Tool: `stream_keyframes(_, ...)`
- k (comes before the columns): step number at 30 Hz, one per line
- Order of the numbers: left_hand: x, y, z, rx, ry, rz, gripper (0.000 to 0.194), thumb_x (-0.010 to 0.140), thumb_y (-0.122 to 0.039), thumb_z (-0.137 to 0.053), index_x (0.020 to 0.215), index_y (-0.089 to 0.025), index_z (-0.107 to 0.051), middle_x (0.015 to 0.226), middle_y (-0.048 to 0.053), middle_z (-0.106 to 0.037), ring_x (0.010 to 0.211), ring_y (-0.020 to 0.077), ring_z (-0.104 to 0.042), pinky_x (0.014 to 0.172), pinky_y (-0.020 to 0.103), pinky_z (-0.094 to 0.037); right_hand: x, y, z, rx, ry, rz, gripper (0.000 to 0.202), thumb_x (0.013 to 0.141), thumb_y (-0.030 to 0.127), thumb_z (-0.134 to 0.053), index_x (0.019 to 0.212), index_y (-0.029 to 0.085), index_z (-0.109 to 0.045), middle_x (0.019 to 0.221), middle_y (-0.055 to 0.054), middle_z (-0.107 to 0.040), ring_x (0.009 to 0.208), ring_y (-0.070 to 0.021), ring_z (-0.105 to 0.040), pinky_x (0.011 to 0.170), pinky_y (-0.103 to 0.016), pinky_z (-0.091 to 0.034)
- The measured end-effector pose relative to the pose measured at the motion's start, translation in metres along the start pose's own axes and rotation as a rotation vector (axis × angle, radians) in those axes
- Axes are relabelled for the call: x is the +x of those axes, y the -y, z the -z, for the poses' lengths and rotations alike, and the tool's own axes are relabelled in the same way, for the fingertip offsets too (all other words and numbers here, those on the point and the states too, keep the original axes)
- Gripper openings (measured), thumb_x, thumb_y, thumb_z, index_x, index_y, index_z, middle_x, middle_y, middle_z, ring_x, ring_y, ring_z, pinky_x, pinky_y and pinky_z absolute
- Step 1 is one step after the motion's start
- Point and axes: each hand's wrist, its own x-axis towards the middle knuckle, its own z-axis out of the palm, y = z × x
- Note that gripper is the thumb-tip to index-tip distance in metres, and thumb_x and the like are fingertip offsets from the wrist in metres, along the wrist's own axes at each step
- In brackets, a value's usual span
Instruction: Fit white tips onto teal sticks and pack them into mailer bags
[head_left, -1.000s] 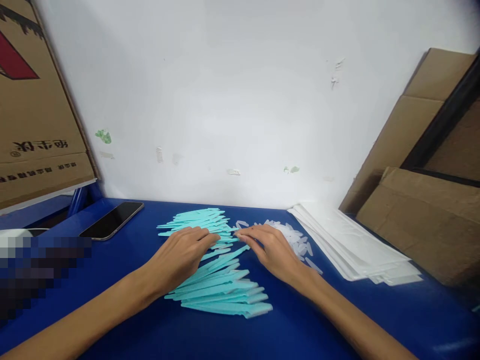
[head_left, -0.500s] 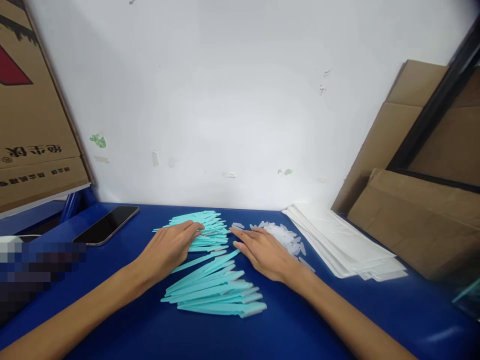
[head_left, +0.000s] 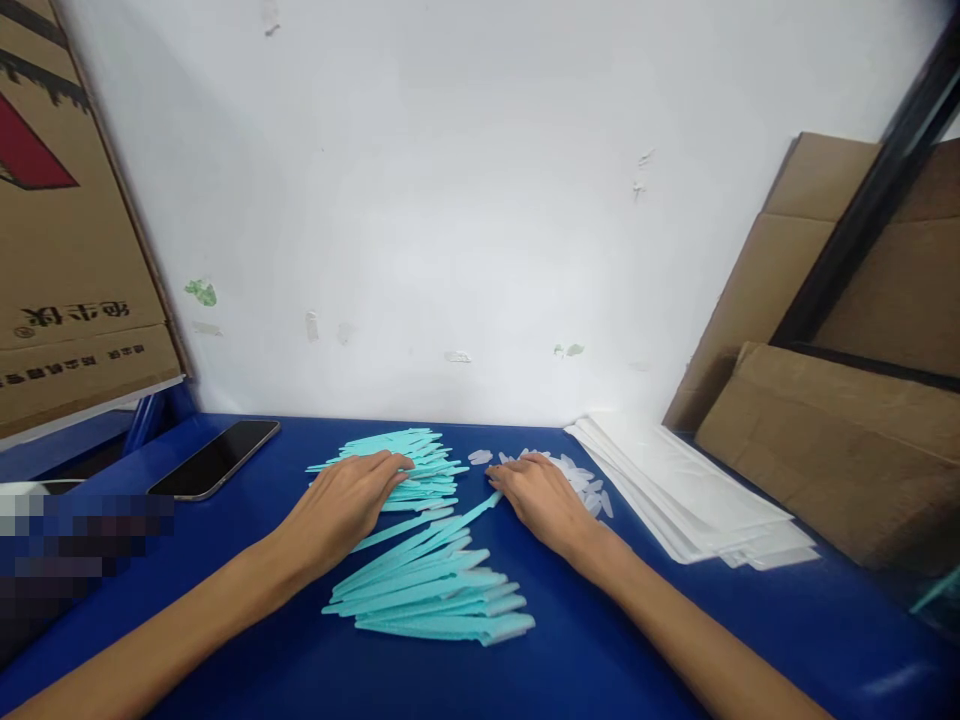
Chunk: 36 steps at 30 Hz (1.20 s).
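Turquoise sticks with blade-like ends lie in two groups: a back pile (head_left: pixel 420 460) and a fanned front group (head_left: pixel 427 590), whose right ends look pale and translucent. My left hand (head_left: pixel 356 495) rests over the left part of the back pile, fingers bent together; what they pinch, if anything, is hidden. My right hand (head_left: pixel 536 495) is at the front left of a heap of clear small caps (head_left: pixel 581 480), its fingers closed near the tip of one turquoise stick that points up to the right. Whether the fingertips hold a cap cannot be made out.
A phone (head_left: pixel 217 460) lies on the blue table (head_left: pixel 600 650) at the left. White flat bags (head_left: pixel 690 490) are stacked right of the caps. Cardboard (head_left: pixel 832 450) stands at the right, a printed carton (head_left: pixel 82 250) at the left, and a white wall (head_left: pixel 450 200) behind.
My right hand has moved slightly right and its fingers have drawn together. The view has shifted a little. My left hand stays over the back pile.
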Motion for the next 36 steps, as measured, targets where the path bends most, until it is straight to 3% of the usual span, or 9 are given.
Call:
stream_keyframes(3, -0.001, -0.001, -0.001, -0.003, -0.013, -0.013, 0.040, 0.109, -0.034, -0.029, 0.117, -0.021, -0.066, 0.109, 0.008, -0.077, 0.093, 0.0277, -0.074, 0.075, 0.038, -0.057, 0.001, -0.004, -0.003, 0.003, 0.001, 0.031, 0.037, 0.093, -0.006, -0.050, 0.109, 0.018, -0.073, 0.091, -0.008, -0.079, 0.086, -0.0206, -0.075, 0.100, -0.035, -0.047)
stream_keyframes(6, -0.001, -0.002, -0.001, -0.006, -0.016, -0.026, 0.038, 0.109, -0.033, -0.030, 0.116, -0.021, -0.066, 0.106, 0.008, -0.077, 0.092, 0.0271, -0.074, 0.074, 0.037, -0.057, 0.001, -0.003, -0.002, 0.024, -0.032, 0.050, 0.050, 0.087, -0.012, -0.047, 0.121, 0.016, -0.070, 0.086, -0.007, -0.078, 0.081, -0.0201, -0.074, 0.104, -0.038, -0.046)
stream_keyframes(10, -0.001, -0.001, -0.003, -0.019, -0.027, -0.025, 0.037, 0.109, -0.032, -0.031, 0.115, -0.020, -0.066, 0.104, 0.008, -0.076, 0.090, 0.0266, -0.074, 0.073, 0.036, -0.057, -0.003, -0.001, 0.004, 0.112, -0.137, 0.037, 0.047, 0.095, -0.002, -0.048, 0.136, 0.018, -0.062, 0.092, -0.008, -0.078, 0.085, -0.0217, -0.073, 0.094, -0.038, -0.052)
stream_keyframes(15, -0.003, -0.001, -0.006, -0.025, -0.054, -0.027, 0.034, 0.108, -0.029, -0.033, 0.116, -0.021, -0.065, 0.104, 0.008, -0.075, 0.090, 0.0250, -0.073, 0.075, 0.035, -0.055, -0.006, 0.006, 0.012, 0.288, -0.260, 0.036, 0.030, 0.107, 0.021, -0.049, 0.134, 0.022, -0.063, 0.113, -0.007, -0.076, 0.098, -0.0194, -0.073, 0.085, -0.031, -0.057)
stream_keyframes(19, -0.003, -0.003, -0.005, -0.024, -0.058, -0.050, 0.032, 0.108, -0.028, -0.033, 0.117, -0.021, -0.064, 0.103, 0.008, -0.075, 0.089, 0.0243, -0.072, 0.074, 0.034, -0.054, -0.008, 0.015, 0.015, 0.400, -0.270, 0.102, 0.032, 0.107, 0.020, -0.048, 0.133, 0.023, -0.064, 0.112, -0.007, -0.075, 0.099, -0.0193, -0.072, 0.085, -0.032, -0.058)
stream_keyframes(25, -0.002, -0.009, -0.003, 0.021, -0.081, -0.105, 0.033, 0.107, -0.020, -0.033, 0.113, -0.018, -0.065, 0.092, 0.008, -0.070, 0.080, 0.0222, -0.066, 0.066, 0.030, -0.049, -0.012, 0.018, 0.009, 0.499, -0.246, 0.115, 0.049, 0.106, 0.021, -0.052, 0.153, 0.030, -0.043, 0.108, -0.004, -0.076, 0.095, -0.0201, -0.073, 0.086, -0.035, -0.059)
stream_keyframes(30, -0.003, -0.012, 0.002, 0.028, -0.051, -0.116, 0.036, 0.104, -0.012, -0.032, 0.110, -0.018, -0.067, 0.084, 0.005, -0.064, 0.070, 0.0184, -0.059, 0.059, 0.027, -0.042, -0.011, 0.020, 0.007, 0.464, -0.266, 0.137, 0.046, 0.106, 0.023, -0.051, 0.151, 0.031, -0.044, 0.109, -0.004, -0.077, 0.097, -0.0210, -0.073, 0.090, -0.039, -0.057)
stream_keyframes(36, -0.001, -0.009, 0.007, 0.029, -0.091, -0.113, 0.038, 0.104, -0.013, -0.031, 0.114, -0.019, -0.068, 0.090, 0.007, -0.067, 0.073, 0.0178, -0.060, 0.060, 0.027, -0.043, -0.012, 0.019, 0.010, 0.460, -0.311, 0.161, 0.042, 0.107, 0.023, -0.050, 0.149, 0.029, -0.046, 0.107, -0.004, -0.077, 0.097, -0.0215, -0.072, 0.090, -0.040, -0.057)
